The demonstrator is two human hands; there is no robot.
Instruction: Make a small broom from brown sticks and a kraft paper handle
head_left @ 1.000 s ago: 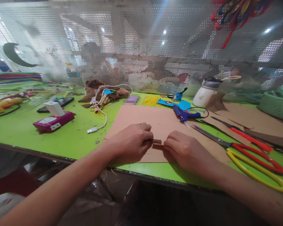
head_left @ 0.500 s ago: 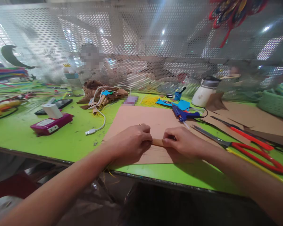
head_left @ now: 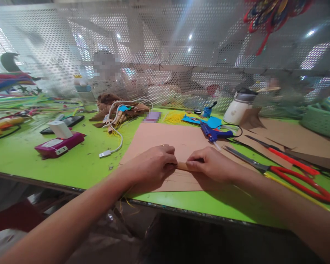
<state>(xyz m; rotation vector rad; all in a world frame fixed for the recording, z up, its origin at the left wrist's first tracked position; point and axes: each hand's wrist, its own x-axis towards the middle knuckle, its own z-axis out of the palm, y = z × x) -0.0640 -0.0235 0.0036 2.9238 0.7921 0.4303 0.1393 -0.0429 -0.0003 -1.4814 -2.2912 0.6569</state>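
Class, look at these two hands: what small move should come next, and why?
Probably a gentle press along the brown strip: the left hand and right hand appear to pinch it from either side, leaving a short length showing between them, above the sheet.

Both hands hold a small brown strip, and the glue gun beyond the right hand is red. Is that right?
Not quite: the glue gun beyond the right hand is blue, not red, as the head view shows. The rest stands.
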